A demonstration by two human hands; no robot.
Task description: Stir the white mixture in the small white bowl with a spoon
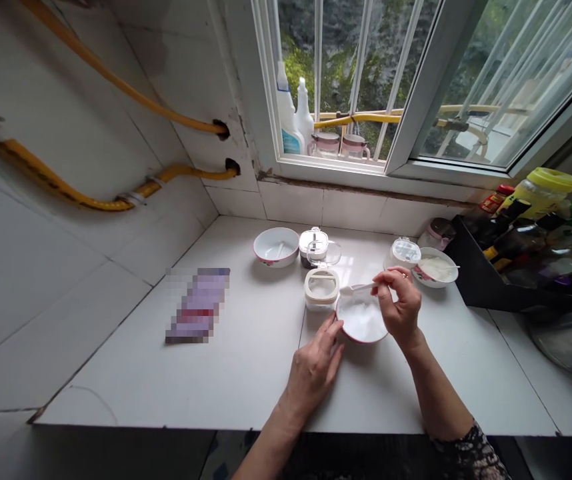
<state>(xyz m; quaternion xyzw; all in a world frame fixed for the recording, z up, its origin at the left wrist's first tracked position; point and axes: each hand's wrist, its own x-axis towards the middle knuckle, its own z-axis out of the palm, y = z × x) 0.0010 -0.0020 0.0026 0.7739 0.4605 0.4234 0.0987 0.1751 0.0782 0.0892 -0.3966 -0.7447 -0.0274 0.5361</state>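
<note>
My right hand (pixel 400 308) pinches the handle of a small white spoon (pixel 359 289). The spoon's bowl reaches over the rim of a clear seasoning jar (pixel 322 291) with a cream-coloured top. Just in front of that jar stands a bowl (pixel 366 341) with a red rim, holding white powder or granules (pixel 361 317). Against the left side of this bowl rest the fingertips of my left hand (pixel 319 363), its fingers stretched out. Whether any powder lies on the spoon is too small to tell.
Behind are a white bowl (pixel 265 253) with a spoon inside and a lidded jar (pixel 313 248) with dark contents. Toward the right stand another jar (pixel 405 252), a flowered bowl (pixel 433 280) of white contents and a black bottle rack (pixel 489 290). A blurred purple packet (pixel 199 307) lies left.
</note>
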